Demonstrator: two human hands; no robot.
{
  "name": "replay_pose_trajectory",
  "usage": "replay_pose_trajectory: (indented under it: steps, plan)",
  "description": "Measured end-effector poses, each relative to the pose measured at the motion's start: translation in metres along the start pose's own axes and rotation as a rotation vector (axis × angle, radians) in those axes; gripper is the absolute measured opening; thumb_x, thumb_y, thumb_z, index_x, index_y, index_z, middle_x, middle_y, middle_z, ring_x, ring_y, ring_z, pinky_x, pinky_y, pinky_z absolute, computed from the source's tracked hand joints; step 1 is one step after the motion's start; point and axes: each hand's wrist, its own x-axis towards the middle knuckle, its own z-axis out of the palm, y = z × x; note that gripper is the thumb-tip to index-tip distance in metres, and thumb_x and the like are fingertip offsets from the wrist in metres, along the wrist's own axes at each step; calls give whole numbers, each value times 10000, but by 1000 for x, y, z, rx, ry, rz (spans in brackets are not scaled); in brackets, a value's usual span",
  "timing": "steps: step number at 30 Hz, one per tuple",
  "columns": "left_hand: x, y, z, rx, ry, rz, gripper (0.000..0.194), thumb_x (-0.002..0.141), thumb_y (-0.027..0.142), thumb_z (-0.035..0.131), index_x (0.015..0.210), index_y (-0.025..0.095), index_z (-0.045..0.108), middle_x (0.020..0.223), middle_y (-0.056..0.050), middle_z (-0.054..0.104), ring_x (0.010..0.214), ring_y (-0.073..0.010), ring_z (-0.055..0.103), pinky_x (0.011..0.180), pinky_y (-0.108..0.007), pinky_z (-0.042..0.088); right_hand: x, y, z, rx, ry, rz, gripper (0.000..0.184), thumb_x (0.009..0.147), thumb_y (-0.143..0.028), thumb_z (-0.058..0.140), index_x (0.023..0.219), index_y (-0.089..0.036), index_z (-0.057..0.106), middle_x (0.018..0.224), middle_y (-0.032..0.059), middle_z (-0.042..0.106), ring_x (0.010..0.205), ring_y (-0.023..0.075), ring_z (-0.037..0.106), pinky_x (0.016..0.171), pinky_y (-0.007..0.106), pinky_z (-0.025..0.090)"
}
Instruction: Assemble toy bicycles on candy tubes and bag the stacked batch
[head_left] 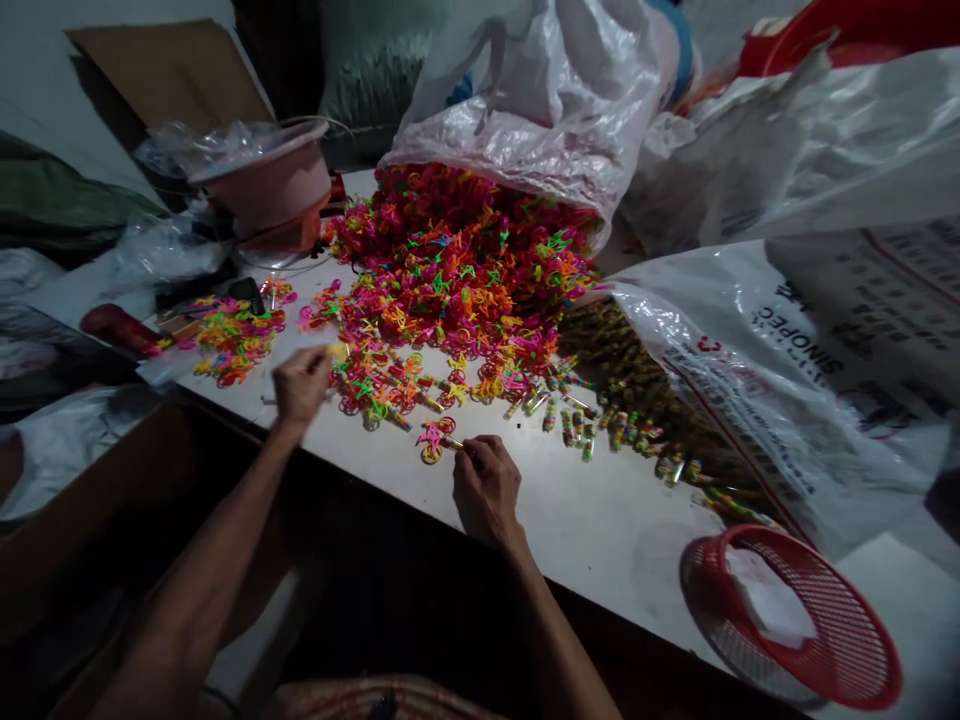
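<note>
Right hand [487, 485] fingers pinched on tube [454, 443] by plastic pieces [431, 438]; left hand [301, 390] blurred, can't tell hold. Looks like piece-by-piece handling; wants steady pinch.

Here's the layout: trinket pile [465, 290] mid tabletop [585, 530], sack [540, 120] just behind; tubes [626, 365] to its R, basket [847, 610] front R, tub [270, 190] back L, small heap [238, 338] in frt of tub!

The small toys [457, 270] look plastic, the SINOPEC sack [795, 340] glossy.

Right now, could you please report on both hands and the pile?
Left hand by colorful pile, grip unclear. Right hand pinching small tube. Red basket far right.
</note>
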Motion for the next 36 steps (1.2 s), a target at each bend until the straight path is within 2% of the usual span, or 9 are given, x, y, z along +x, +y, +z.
replay_pose_trajectory:
  steps: [3, 6, 9, 13, 17, 21, 29, 33, 36]
  plan:
    - [55, -32, -48, 361, 75, -146, 267, 779, 128, 592, 1039, 127, 655, 1024, -72, 705, 990, -235, 637, 944, -400, 472, 0, 2, 1, -4, 2, 0, 204, 849, -265, 520, 866, -201, 713, 929, 40, 643, 757, 141, 593, 693, 267, 441]
    - [83, -34, -62, 573, -22, -53, 400, 738, 148, 652, 1134, 106, 609, 1242, -112, 613, 1192, -309, 533, 1038, -471, 398, 0, 1, 2, -18, 4, 6, 205, 851, -263, 517, 870, -198, 711, 923, 40, 642, 762, 141, 593, 696, 264, 436]
    - [64, -1, -22, 466, -149, 131, 356, 764, 167, 611, 1116, 120, 635, 1245, -125, 614, 1199, -275, 528, 1042, -403, 398, 1, -4, 5, -43, 1, 11, 206, 858, -263, 519, 882, -196, 713, 912, 40, 638, 759, 141, 588, 699, 263, 427]
    - [8, 72, 68, 282, -469, 259, 244, 836, 201, 517, 985, 183, 708, 1080, -82, 695, 1041, -215, 612, 959, -335, 437, 3, -11, 11, -50, -32, -1, 217, 868, -255, 506, 888, -199, 715, 908, 38, 632, 724, 131, 578, 698, 260, 421]
    - [-14, 118, 133, 295, -630, 103, 231, 839, 280, 544, 869, 137, 722, 1026, -157, 699, 1045, -272, 615, 920, -383, 437, 5, -12, 12, 13, -11, 35, 240, 847, -260, 514, 988, -186, 693, 925, 44, 624, 704, 134, 577, 695, 267, 437]
    - [-6, 124, 160, 99, -616, -145, 81, 684, 213, 705, 721, 144, 684, 1002, -183, 694, 1120, -335, 580, 936, -421, 416, 3, -12, 13, 52, 6, 65, 235, 824, -240, 516, 967, -177, 691, 900, 50, 622, 698, 144, 579, 684, 277, 446]
    - [-9, 123, 138, -308, -722, -312, 76, 717, 237, 591, 678, 172, 590, 623, 1, 611, 563, -127, 594, 532, -230, 447, 14, 18, -14, 167, 1, 104, 234, 835, -294, 501, 960, -187, 668, 915, 58, 611, 746, 165, 598, 676, 284, 478]
    - [-18, 116, 112, -842, -708, -566, 133, 663, 271, 629, 719, 181, 549, 636, 19, 623, 552, -104, 593, 514, -207, 463, 56, 33, -47, -163, 19, 181, 270, 864, -289, 463, 1026, -169, 642, 1029, 93, 604, 753, 172, 581, 733, 316, 457]
    - [-33, 112, 98, -1206, -701, -791, 132, 627, 241, 634, 682, 171, 537, 614, 8, 635, 590, -125, 636, 567, -234, 517, 85, 27, -53, -448, -102, 228, 261, 891, -319, 467, 1038, -177, 629, 1088, 103, 594, 822, 195, 575, 734, 318, 419]
